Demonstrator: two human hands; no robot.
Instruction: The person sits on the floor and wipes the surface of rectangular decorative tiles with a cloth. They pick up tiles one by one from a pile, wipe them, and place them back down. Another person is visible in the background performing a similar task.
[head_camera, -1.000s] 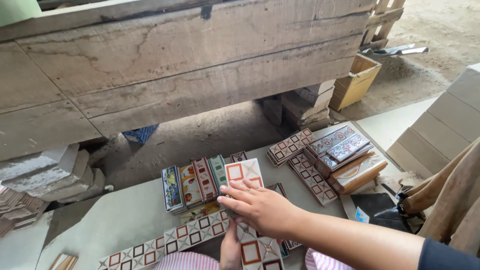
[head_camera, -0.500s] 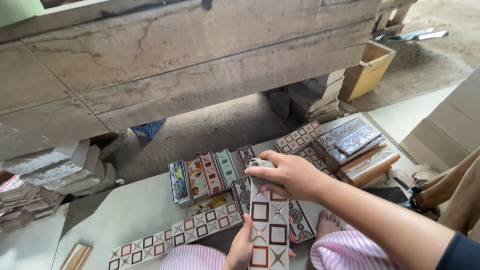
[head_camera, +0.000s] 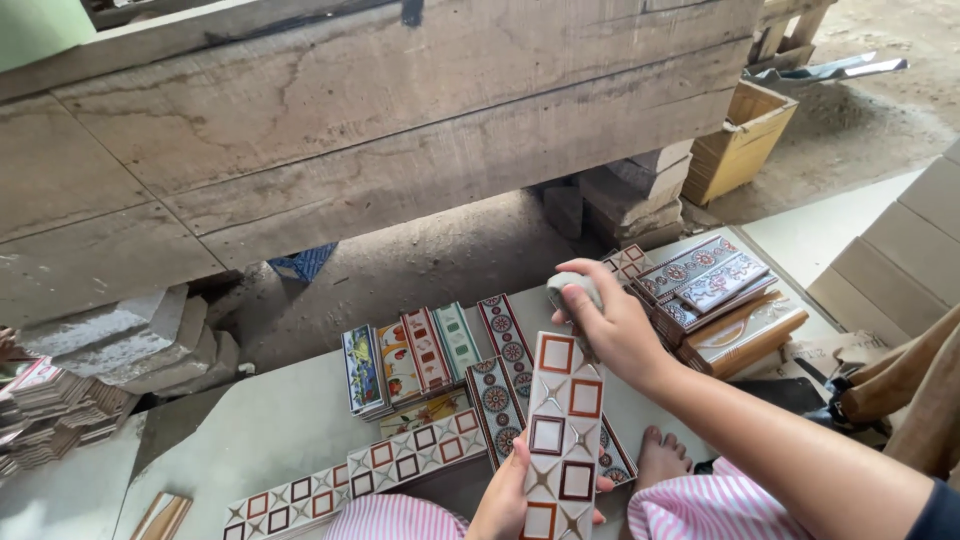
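Hands | right (head_camera: 610, 325) lifted grey cloth (head_camera: 566, 288) off tile strip (head_camera: 560, 430) | left (head_camera: 510, 495) holds strip

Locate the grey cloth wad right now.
Head view, right of centre: the grey cloth wad is gripped in the right hand, above the top end of the long square-patterned tile strip, beside the stacked patterned tiles.

The right hand (head_camera: 610, 325) (gripping a grey cloth (head_camera: 568, 290)) has lifted off the patterned tile strip (head_camera: 560, 430), now uncovered.
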